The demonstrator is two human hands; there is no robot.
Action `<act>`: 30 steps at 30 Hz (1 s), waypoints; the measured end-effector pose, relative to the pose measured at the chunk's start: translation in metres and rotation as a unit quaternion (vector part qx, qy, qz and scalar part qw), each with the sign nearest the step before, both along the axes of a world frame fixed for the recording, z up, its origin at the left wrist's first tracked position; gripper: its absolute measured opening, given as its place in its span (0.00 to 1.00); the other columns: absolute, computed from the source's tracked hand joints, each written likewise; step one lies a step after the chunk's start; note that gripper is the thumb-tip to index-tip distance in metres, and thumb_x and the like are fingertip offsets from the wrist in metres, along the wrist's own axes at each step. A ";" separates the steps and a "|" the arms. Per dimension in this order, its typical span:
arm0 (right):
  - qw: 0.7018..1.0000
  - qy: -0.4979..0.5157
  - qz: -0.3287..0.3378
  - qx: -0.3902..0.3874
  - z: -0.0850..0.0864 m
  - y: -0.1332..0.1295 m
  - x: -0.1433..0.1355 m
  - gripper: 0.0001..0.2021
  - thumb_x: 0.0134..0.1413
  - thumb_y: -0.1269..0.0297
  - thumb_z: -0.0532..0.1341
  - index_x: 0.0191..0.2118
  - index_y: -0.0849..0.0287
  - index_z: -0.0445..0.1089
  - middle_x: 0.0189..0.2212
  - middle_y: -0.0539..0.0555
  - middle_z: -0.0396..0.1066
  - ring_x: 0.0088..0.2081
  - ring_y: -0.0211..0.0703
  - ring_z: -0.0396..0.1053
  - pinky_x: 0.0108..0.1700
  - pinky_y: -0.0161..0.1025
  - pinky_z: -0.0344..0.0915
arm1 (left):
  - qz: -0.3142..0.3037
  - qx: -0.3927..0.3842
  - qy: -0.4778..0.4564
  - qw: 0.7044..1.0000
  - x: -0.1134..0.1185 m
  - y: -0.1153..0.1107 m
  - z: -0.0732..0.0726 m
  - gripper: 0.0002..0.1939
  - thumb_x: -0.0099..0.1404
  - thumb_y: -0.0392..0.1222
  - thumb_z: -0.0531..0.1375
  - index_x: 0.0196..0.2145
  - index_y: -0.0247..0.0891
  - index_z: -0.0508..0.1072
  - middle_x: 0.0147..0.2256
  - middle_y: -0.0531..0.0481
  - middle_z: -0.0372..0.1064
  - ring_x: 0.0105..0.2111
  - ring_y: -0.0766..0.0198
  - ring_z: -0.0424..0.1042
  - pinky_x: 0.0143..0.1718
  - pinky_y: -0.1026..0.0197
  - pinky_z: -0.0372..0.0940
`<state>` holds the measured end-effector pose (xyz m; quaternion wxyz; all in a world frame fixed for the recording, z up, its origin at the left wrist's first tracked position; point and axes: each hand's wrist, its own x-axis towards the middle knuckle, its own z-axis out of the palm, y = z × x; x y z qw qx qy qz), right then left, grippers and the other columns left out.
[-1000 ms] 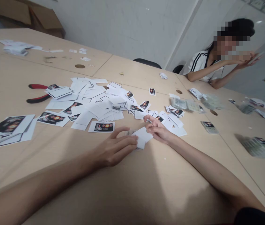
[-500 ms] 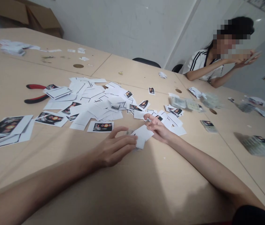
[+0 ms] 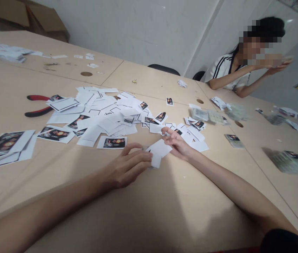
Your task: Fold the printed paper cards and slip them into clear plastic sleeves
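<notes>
My left hand point(image 3: 126, 167) and my right hand point(image 3: 176, 144) meet over the wooden table point(image 3: 138, 211), both pinching a small white paper card point(image 3: 158, 151) between them. The left fingers grip its near-left edge, the right fingers its far-right edge. Just beyond lies a loose heap of white and printed cards point(image 3: 104, 112), some face up with dark pictures. One printed card point(image 3: 112, 142) lies right beside my left fingers.
Red-handled pliers point(image 3: 37, 104) lie at the heap's left. Larger printed sheets point(image 3: 8, 146) sit near the left edge. Stacks of bagged cards point(image 3: 292, 162) are at right. Another person point(image 3: 240, 72) sits at the far right corner, hands raised. Cardboard boxes point(image 3: 27, 17) stand at back.
The view has drifted slightly, so everything sits a little lower left. My hands keep the same hold on the white card; its near corner has tilted a bit.
</notes>
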<state>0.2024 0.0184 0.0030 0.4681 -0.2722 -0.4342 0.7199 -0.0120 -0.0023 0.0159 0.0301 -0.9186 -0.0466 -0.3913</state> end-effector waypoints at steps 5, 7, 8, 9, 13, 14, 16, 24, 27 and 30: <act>1.000 -0.003 0.002 0.003 0.000 0.000 0.000 0.16 0.36 0.79 0.57 0.34 0.57 0.58 0.15 0.40 0.56 0.18 0.28 0.55 0.23 0.26 0.53 | 0.000 0.005 0.008 1.000 0.000 0.000 0.001 0.09 0.60 0.26 0.46 0.35 0.30 0.63 0.35 0.41 0.68 0.37 0.64 0.67 0.44 0.55 0.56; 1.000 -0.006 0.001 0.003 0.000 0.000 0.000 0.16 0.35 0.79 0.57 0.34 0.57 0.58 0.15 0.40 0.55 0.18 0.28 0.55 0.23 0.27 0.52 | 0.000 0.013 0.008 1.000 0.000 0.000 0.001 0.08 0.60 0.26 0.46 0.34 0.29 0.63 0.34 0.40 0.68 0.36 0.64 0.67 0.42 0.55 0.57; 1.000 -0.007 -0.001 0.004 0.000 0.000 0.000 0.16 0.35 0.79 0.57 0.34 0.57 0.58 0.15 0.40 0.55 0.18 0.28 0.55 0.23 0.27 0.52 | 0.001 0.017 0.007 1.000 0.000 0.000 0.001 0.08 0.60 0.26 0.46 0.33 0.29 0.63 0.33 0.40 0.68 0.35 0.63 0.67 0.41 0.55 0.57; 1.000 -0.008 -0.003 0.006 0.000 0.000 0.000 0.16 0.35 0.79 0.57 0.34 0.57 0.57 0.14 0.40 0.54 0.18 0.28 0.54 0.23 0.27 0.52 | 0.002 0.021 0.007 1.000 0.000 0.000 0.001 0.08 0.60 0.26 0.46 0.33 0.30 0.63 0.33 0.40 0.68 0.35 0.63 0.67 0.41 0.55 0.58; 1.000 -0.007 -0.014 0.015 0.000 0.000 -0.001 0.14 0.36 0.78 0.57 0.33 0.57 0.57 0.14 0.40 0.53 0.17 0.29 0.53 0.23 0.27 0.52 | 0.008 0.029 0.011 0.999 -0.001 -0.001 0.001 0.07 0.59 0.26 0.46 0.32 0.30 0.62 0.32 0.40 0.68 0.33 0.63 0.67 0.38 0.56 0.59; 1.000 -0.007 -0.017 0.016 0.000 0.000 -0.001 0.14 0.36 0.78 0.57 0.33 0.57 0.57 0.14 0.40 0.53 0.18 0.29 0.53 0.23 0.27 0.52 | 0.009 0.029 0.012 0.999 -0.001 -0.001 0.001 0.07 0.59 0.26 0.46 0.32 0.30 0.62 0.32 0.40 0.68 0.33 0.63 0.67 0.38 0.56 0.59; 1.000 -0.009 -0.024 0.017 -0.001 0.001 -0.002 0.13 0.37 0.77 0.56 0.32 0.57 0.57 0.14 0.40 0.53 0.18 0.29 0.52 0.23 0.27 0.52 | 0.011 0.029 0.012 0.999 -0.001 -0.001 0.002 0.07 0.58 0.26 0.47 0.32 0.31 0.62 0.32 0.41 0.68 0.33 0.63 0.67 0.38 0.56 0.59; 0.998 -0.031 -0.053 0.011 -0.001 0.001 -0.001 0.14 0.35 0.76 0.57 0.31 0.57 0.56 0.14 0.40 0.51 0.17 0.30 0.50 0.23 0.28 0.50 | 0.011 0.037 0.013 0.999 -0.001 -0.002 0.002 0.08 0.60 0.28 0.45 0.31 0.33 0.61 0.31 0.43 0.67 0.35 0.63 0.66 0.37 0.58 0.58; 0.998 -0.029 -0.058 0.012 -0.001 0.001 -0.002 0.14 0.35 0.76 0.57 0.31 0.56 0.56 0.14 0.40 0.53 0.18 0.30 0.50 0.23 0.28 0.50 | 0.007 0.045 0.011 0.999 -0.001 -0.002 0.003 0.08 0.60 0.27 0.45 0.30 0.32 0.62 0.31 0.43 0.68 0.35 0.63 0.66 0.37 0.58 0.58; 0.997 -0.033 -0.064 0.019 -0.001 0.001 -0.002 0.13 0.35 0.76 0.56 0.31 0.56 0.56 0.14 0.41 0.53 0.17 0.30 0.50 0.24 0.29 0.51 | 0.004 0.050 0.009 0.999 -0.001 -0.003 0.005 0.08 0.59 0.26 0.46 0.30 0.31 0.62 0.30 0.41 0.68 0.35 0.62 0.67 0.35 0.57 0.58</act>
